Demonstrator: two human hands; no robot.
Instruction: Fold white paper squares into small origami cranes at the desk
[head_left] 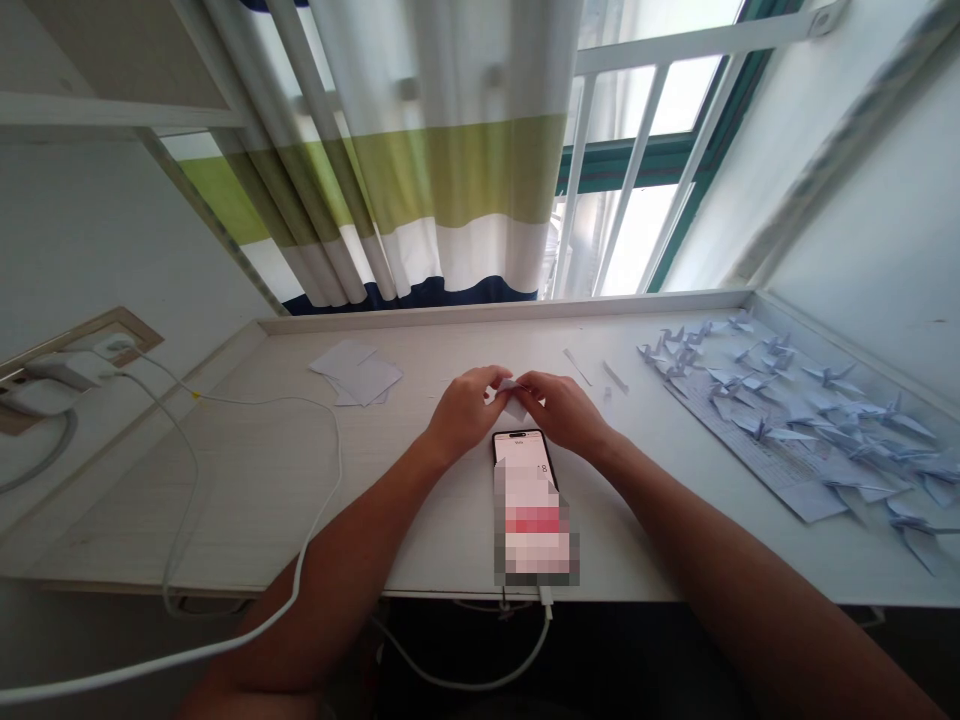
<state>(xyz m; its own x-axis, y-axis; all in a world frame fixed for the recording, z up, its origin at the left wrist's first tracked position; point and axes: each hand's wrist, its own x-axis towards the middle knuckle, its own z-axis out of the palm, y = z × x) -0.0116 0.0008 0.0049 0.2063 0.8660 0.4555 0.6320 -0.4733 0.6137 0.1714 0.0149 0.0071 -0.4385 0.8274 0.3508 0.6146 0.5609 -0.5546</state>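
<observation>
Between my two hands is a small piece of folded white paper (514,408), pinched at its upper edges just above the desk. My left hand (469,405) grips its left side with thumb and fingers. From the other side my right hand (562,405) pinches the right edge. Fingers cover part of the paper, so its exact folds are hard to make out. Just below the hands lies a phone (529,500) with a lit screen, partly blurred, and a cable plugged into its lower end.
Loose white paper squares (360,374) lie to the left. Thin paper strips (577,367) rest right of centre. Several folded paper cranes (750,385) crowd the right side, some on a printed sheet (784,480). A white charging cable (339,450) crosses the left of the desk (247,480) from wall plugs (67,370).
</observation>
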